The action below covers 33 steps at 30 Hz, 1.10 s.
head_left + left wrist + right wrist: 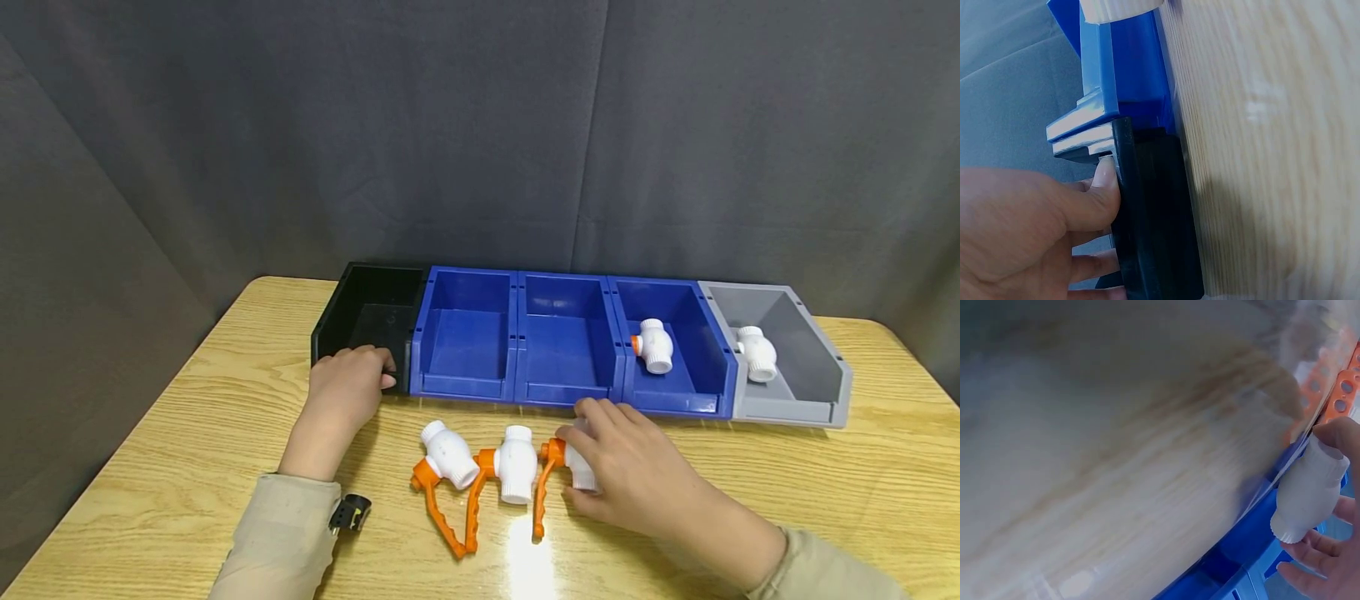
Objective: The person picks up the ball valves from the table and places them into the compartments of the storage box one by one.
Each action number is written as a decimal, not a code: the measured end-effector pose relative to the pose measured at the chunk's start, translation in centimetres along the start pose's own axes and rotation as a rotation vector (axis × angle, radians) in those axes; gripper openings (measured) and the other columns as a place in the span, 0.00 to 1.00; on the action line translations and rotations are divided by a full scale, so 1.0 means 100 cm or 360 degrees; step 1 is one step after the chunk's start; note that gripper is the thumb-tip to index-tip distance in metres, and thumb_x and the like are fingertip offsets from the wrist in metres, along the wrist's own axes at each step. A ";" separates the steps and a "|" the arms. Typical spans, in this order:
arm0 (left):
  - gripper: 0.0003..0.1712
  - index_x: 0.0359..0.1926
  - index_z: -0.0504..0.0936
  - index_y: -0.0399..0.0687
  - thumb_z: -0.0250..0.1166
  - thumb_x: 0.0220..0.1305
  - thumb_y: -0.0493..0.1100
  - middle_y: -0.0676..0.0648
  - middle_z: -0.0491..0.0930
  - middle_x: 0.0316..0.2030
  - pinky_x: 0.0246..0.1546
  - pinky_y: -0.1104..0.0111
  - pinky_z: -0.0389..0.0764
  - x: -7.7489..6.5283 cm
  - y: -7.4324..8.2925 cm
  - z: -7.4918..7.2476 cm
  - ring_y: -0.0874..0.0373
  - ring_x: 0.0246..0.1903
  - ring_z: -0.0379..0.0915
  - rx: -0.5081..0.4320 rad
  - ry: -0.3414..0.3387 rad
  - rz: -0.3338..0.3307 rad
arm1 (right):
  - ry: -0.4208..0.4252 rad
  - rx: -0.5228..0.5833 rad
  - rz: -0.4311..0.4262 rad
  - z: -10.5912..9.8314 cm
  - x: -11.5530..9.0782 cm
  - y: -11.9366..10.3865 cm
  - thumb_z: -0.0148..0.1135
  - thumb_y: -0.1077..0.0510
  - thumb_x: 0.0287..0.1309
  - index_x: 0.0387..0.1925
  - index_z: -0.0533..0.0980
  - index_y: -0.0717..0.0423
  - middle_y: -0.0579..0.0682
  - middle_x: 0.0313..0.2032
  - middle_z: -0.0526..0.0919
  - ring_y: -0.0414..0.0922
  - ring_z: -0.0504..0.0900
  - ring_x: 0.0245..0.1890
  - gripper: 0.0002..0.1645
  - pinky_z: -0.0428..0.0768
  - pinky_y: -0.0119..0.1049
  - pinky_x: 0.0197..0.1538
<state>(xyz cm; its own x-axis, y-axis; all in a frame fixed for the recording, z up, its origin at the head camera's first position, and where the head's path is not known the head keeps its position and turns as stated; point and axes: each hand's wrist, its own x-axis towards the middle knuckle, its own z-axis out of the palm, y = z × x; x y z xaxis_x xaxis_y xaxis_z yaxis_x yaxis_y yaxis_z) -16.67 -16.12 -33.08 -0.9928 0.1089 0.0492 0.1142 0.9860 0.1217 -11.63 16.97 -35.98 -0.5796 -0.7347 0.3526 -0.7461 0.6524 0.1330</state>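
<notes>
My left hand [347,390] grips the front rim of the black bin [324,337]. In the left wrist view its thumb lies on the outside of the black bin's rim [1124,187], with the other fingers behind it. My right hand [637,471] holds a white ball valve [581,472] with an orange lever handle, at the right end of a row on the table. The right wrist view shows this valve [1307,490] between thumb and fingers. Left of it lie two similar valves, the middle one [517,467] upright and the leftmost [452,455] tilted.
Beside the black bin stand three blue bins [468,387] and a grey bin [783,410]. One white valve [656,346] lies in the rightmost blue bin, another [757,354] in the grey one. A dark curtain [480,133] hangs behind the wooden table [187,467].
</notes>
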 end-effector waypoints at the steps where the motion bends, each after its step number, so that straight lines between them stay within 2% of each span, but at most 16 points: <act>1: 0.11 0.45 0.85 0.42 0.64 0.68 0.43 0.41 0.84 0.42 0.45 0.48 0.76 0.000 0.000 0.000 0.41 0.43 0.78 0.0001 -0.0001 0.0001 | 0.0001 -0.0007 -0.0002 -0.001 0.000 0.000 0.73 0.38 0.41 0.46 0.80 0.58 0.56 0.45 0.75 0.50 0.76 0.41 0.36 0.79 0.45 0.44; 14: 0.10 0.45 0.85 0.43 0.64 0.68 0.43 0.41 0.84 0.43 0.45 0.48 0.76 0.000 0.000 0.001 0.41 0.43 0.78 0.0000 0.0004 0.0000 | 0.0061 -0.0022 -0.0009 -0.010 0.000 0.002 0.75 0.38 0.39 0.49 0.80 0.58 0.58 0.47 0.76 0.51 0.77 0.42 0.38 0.79 0.46 0.44; 21: 0.10 0.44 0.85 0.43 0.64 0.68 0.43 0.41 0.84 0.42 0.44 0.48 0.76 -0.001 0.000 0.001 0.41 0.42 0.79 0.0008 0.0009 0.0003 | 0.0149 -0.0028 -0.0046 -0.013 0.002 0.004 0.76 0.39 0.37 0.49 0.79 0.59 0.58 0.46 0.76 0.50 0.77 0.40 0.39 0.81 0.45 0.43; 33: 0.10 0.44 0.84 0.42 0.64 0.68 0.43 0.41 0.84 0.42 0.44 0.48 0.76 -0.001 0.000 0.001 0.42 0.42 0.78 0.0014 0.0005 0.0002 | 0.0232 -0.0017 0.0017 -0.022 0.009 0.008 0.77 0.42 0.37 0.49 0.79 0.59 0.61 0.48 0.76 0.56 0.78 0.44 0.38 0.79 0.51 0.50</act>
<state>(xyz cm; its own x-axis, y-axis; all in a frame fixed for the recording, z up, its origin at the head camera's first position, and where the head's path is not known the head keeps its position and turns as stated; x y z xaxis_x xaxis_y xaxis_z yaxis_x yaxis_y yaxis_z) -16.61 -16.12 -33.14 -0.9926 0.1098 0.0526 0.1152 0.9869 0.1132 -12.05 17.24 -33.51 -0.5331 -0.6934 0.4849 -0.7361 0.6626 0.1382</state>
